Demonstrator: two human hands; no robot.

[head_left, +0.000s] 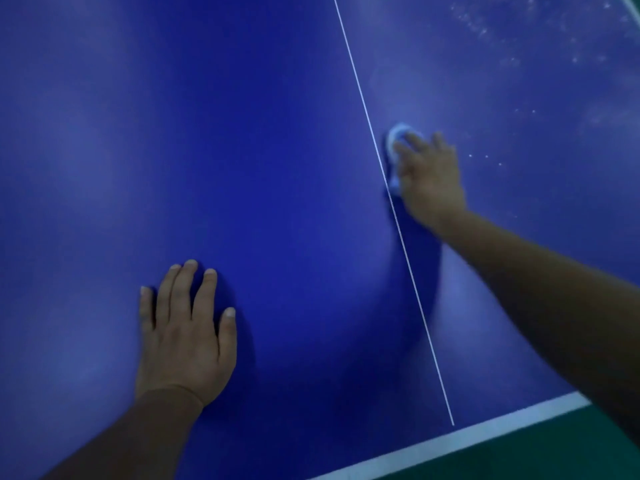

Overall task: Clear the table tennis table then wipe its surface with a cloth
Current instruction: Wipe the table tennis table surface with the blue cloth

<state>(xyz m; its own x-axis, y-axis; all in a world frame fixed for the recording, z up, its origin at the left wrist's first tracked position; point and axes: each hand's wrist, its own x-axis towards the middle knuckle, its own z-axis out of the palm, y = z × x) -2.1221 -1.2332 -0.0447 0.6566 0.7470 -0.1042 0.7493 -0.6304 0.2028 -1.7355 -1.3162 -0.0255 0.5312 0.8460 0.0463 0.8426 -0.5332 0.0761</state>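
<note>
Pretty dim overall, bluish cast. Soft pale glare patches on bench (277, 133), mostly left and far right. Dark shadows pooled under both hands and right forearm. Right hand (429, 178) smeared with motion blur, whole frame soft. Centre line (391, 202) bows slightly, wide-angle warp.
</note>
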